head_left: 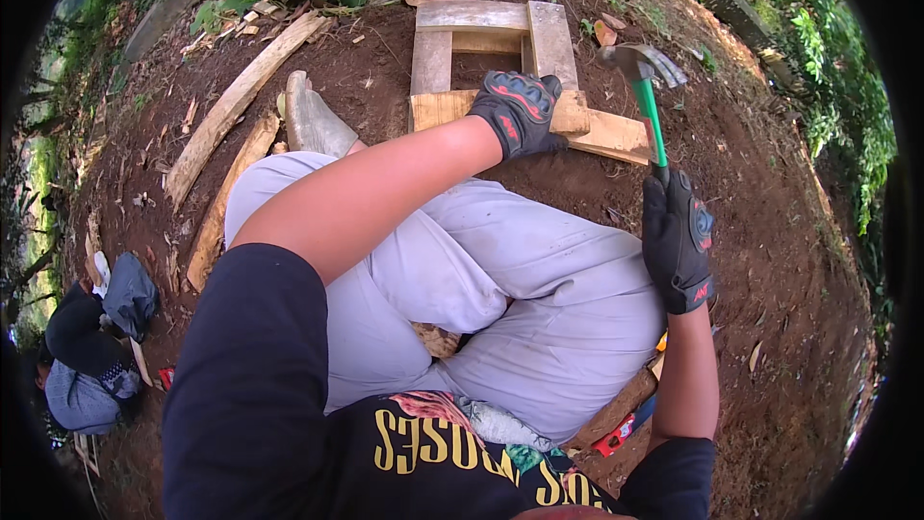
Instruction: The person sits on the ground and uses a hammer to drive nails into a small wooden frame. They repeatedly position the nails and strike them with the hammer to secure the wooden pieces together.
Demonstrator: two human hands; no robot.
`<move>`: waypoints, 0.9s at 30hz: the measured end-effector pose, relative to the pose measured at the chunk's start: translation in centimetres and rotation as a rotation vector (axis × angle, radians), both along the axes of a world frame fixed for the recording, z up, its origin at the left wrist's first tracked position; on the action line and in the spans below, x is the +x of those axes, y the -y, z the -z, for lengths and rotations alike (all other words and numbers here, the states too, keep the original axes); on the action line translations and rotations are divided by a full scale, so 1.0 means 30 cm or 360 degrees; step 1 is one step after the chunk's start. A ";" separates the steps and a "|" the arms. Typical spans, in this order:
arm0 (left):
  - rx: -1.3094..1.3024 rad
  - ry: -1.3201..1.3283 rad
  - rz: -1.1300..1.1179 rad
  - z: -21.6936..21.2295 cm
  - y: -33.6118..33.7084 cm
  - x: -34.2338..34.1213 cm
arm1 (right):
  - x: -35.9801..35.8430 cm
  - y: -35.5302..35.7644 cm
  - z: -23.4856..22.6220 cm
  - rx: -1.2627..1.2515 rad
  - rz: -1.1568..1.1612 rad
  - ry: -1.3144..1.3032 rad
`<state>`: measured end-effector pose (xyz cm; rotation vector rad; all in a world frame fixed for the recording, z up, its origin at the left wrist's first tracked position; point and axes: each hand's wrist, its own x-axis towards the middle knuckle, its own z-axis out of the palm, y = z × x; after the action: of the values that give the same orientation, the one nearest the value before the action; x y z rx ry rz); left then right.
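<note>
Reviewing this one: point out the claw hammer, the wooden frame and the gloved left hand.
Claw hammer [651, 114]: head view, on its green handle.
Wooden frame [472, 15]: head view, on its far crosspiece.
Gloved left hand [521, 114]: head view, on the back of the glove.

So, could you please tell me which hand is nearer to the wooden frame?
Left. The left hand is on the near side of the wooden frame; the right hand is apart from it, to the right and nearer the body, holding the hammer.
</note>
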<state>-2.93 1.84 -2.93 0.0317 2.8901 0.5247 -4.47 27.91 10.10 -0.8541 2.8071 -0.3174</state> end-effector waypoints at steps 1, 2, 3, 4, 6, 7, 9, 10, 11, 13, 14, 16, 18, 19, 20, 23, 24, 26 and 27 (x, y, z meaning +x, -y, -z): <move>0.0004 -0.0006 0.0010 -0.005 -0.001 0.004 | -0.007 -0.019 0.057 0.0034 -0.0024 0.0014; 0.0018 -0.0007 0.0009 -0.008 -0.001 0.005 | -0.011 -0.010 0.083 0.0137 -0.0020 -0.0076; 0.0019 0.0000 0.0009 -0.013 0.003 0.009 | -0.026 0.007 0.094 0.0153 -0.0001 0.0011; 0.0021 0.0007 0.0011 -0.018 0.008 0.012 | -0.048 0.028 0.106 0.0169 0.0019 0.0098; 0.0042 0.0069 0.0030 -0.042 0.026 0.018 | -0.084 0.036 0.144 0.0204 0.0016 0.0134; 0.0028 0.0054 0.0050 -0.047 0.034 0.029 | -0.083 0.022 0.161 0.0227 0.0028 0.0174; 0.0000 0.0010 0.0072 -0.063 0.058 0.046 | -0.086 0.009 0.175 0.0272 0.0036 0.0240; -0.0013 0.0097 0.0112 -0.072 0.072 0.039 | -0.090 -0.007 0.188 0.0218 0.0026 0.0222; 0.0032 0.0108 0.0079 -0.077 0.078 0.044 | -0.091 -0.004 0.183 0.0237 0.0046 0.0232; 0.0124 0.0131 0.0015 -0.085 0.074 0.048 | -0.086 0.010 0.172 0.0277 0.0088 0.0250; 0.0109 0.0155 0.0018 -0.087 0.073 0.043 | -0.087 0.015 0.173 0.0283 0.0095 0.0268; 0.0079 0.0202 0.0023 -0.089 0.070 0.023 | -0.090 0.023 0.173 0.0296 0.0108 0.0304; 0.0080 0.0190 0.0045 -0.079 0.068 0.012 | -0.087 0.031 0.164 0.0298 0.0125 0.0334; 0.0091 0.0154 0.0059 -0.072 0.076 0.015 | -0.086 0.032 0.161 0.0298 0.0132 0.0348; 0.0102 0.0117 0.0074 -0.072 0.077 0.015 | -0.088 0.026 0.164 0.0274 0.0113 0.0348; 0.0072 0.0120 0.0116 -0.075 0.073 0.009 | -0.090 0.019 0.169 0.0256 0.0085 0.0363; 0.0066 0.0127 0.0108 -0.077 0.075 0.010 | -0.091 0.027 0.162 0.0289 0.0097 0.0380; 0.0059 0.0141 0.0098 -0.081 0.073 0.010 | -0.092 0.030 0.163 0.0313 0.0106 0.0389; 0.0061 0.0159 0.0093 -0.083 0.072 0.010 | -0.093 0.026 0.169 0.0306 0.0104 0.0381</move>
<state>-2.63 -0.33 -0.43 0.0926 2.7729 0.5551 -7.25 27.12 5.03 -0.6379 2.5946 -0.1447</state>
